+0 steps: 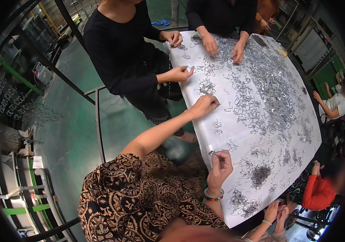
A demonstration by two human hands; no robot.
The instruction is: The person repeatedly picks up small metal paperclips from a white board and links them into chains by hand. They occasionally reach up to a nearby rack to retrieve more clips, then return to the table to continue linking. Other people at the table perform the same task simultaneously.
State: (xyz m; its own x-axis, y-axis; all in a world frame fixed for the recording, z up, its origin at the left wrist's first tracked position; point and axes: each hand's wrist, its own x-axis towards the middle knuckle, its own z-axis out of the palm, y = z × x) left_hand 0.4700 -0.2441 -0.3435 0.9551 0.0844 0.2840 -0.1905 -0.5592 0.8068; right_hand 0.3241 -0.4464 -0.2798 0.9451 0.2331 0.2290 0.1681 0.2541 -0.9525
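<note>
A long table under a white sheet (pixel 221 117) carries several heaps of small silver wire hooks (pixel 269 84). My left hand (pixel 204 105) reaches out over the sheet's near edge, its fingers pinched together on loose wire hooks. My right hand (pixel 220 167), with a beaded bracelet on the wrist, is raised above the sheet and pinches a bent wire hook (pixel 214 152) between its fingertips. A dense dark clump of hooks (pixel 260 174) lies just right of my right hand.
A person in black (pixel 120 48) stands at the table's left side and handles hooks. Another person's hands (pixel 223 47) work at the far end. People in white (pixel 336 105) and red (pixel 317 189) sit on the right. Green floor and metal racks (pixel 15 101) lie left.
</note>
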